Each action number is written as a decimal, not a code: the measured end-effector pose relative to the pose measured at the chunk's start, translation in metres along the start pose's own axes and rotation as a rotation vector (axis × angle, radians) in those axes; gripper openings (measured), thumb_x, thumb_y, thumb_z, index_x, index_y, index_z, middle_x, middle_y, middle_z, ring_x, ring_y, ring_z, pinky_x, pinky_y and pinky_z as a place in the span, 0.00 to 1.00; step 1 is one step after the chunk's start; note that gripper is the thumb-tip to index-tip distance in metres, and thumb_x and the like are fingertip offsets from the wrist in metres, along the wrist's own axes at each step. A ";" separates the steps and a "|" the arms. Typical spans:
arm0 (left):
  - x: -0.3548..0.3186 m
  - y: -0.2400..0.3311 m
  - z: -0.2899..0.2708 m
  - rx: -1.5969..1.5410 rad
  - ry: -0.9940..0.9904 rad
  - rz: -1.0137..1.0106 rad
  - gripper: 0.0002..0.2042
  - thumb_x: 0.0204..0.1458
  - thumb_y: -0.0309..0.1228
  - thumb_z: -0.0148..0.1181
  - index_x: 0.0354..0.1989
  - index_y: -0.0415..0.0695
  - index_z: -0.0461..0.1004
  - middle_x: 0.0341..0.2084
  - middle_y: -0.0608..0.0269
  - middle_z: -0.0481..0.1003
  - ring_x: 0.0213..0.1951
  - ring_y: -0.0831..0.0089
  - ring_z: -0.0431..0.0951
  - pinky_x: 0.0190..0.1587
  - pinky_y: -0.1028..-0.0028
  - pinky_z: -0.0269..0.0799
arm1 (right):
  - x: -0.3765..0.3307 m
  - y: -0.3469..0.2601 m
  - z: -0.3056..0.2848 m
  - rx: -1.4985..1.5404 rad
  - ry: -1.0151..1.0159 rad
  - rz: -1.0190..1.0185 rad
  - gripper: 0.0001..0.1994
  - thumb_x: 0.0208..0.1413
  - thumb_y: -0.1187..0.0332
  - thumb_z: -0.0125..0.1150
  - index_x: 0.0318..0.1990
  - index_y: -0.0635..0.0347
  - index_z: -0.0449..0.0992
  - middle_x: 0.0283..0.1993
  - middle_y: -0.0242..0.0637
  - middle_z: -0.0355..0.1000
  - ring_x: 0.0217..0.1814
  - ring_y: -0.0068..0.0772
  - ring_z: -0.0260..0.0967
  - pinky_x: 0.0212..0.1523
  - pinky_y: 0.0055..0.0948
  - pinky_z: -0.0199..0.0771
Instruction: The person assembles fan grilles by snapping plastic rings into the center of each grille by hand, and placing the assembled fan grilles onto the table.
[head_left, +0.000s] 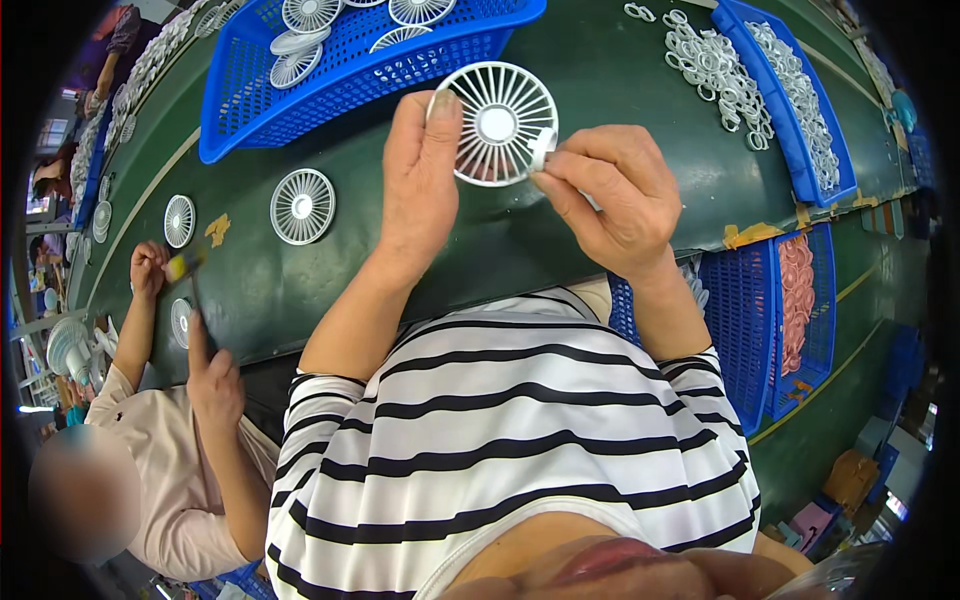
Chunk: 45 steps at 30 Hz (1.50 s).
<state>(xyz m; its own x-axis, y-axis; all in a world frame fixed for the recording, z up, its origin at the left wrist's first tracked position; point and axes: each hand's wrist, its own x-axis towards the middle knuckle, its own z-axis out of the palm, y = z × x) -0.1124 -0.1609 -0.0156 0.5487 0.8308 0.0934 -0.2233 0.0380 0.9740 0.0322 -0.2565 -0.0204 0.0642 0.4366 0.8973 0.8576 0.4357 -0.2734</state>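
My left hand [422,165] grips a round white fan grille [497,125] by its left rim, thumb on top, and holds it up over the green table. With thumb and fingertips, my right hand [622,195] pinches a small white plastic ring [541,150] against the grille's lower right rim. Whether the ring is fastened there I cannot tell. Another white grille [302,206] lies flat on the table, left of my left hand.
A blue basket [350,90] of grilles stands behind my left hand. Loose white rings [715,75] lie at the far right beside a blue tray [790,105]. Blue crates [740,315] stand below the table edge. At left, a co-worker holds a yellow-headed hammer-like tool [187,263].
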 end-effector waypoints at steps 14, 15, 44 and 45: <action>-0.012 -0.020 0.004 0.616 -0.037 0.312 0.13 0.61 0.34 0.47 0.49 0.38 0.62 0.32 0.52 0.75 0.30 0.67 0.77 0.34 0.69 0.72 | -0.011 0.002 0.021 -0.099 -0.283 0.174 0.07 0.43 0.72 0.64 0.29 0.58 0.72 0.31 0.34 0.67 0.32 0.38 0.64 0.33 0.34 0.65; -0.011 -0.020 0.002 0.609 -0.036 0.337 0.14 0.61 0.34 0.47 0.50 0.38 0.62 0.33 0.52 0.75 0.31 0.67 0.77 0.35 0.69 0.72 | -0.013 0.001 0.024 -0.097 -0.233 0.208 0.08 0.42 0.71 0.64 0.30 0.59 0.73 0.32 0.33 0.68 0.34 0.38 0.65 0.35 0.35 0.65; -0.052 -0.006 -0.145 1.795 0.602 0.202 0.22 0.46 0.32 0.59 0.52 0.44 0.68 0.47 0.50 0.69 0.47 0.49 0.69 0.46 0.56 0.64 | -0.051 0.181 -0.112 -1.099 -0.531 0.656 0.10 0.56 0.64 0.51 0.33 0.61 0.73 0.39 0.49 0.70 0.41 0.55 0.69 0.38 0.48 0.70; -0.047 -0.002 -0.147 1.669 0.613 0.320 0.22 0.45 0.31 0.61 0.50 0.41 0.68 0.45 0.47 0.70 0.47 0.49 0.69 0.49 0.57 0.63 | -0.059 0.186 -0.113 -1.037 -0.507 0.654 0.10 0.56 0.64 0.50 0.33 0.61 0.73 0.39 0.48 0.70 0.41 0.54 0.68 0.38 0.47 0.70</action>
<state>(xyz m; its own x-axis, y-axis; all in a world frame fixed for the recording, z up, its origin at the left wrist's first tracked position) -0.2565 -0.1186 -0.0525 0.2216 0.7731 0.5944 0.9217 -0.3650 0.1311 0.2458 -0.2896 -0.0852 0.6095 0.6769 0.4127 0.7462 -0.6656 -0.0103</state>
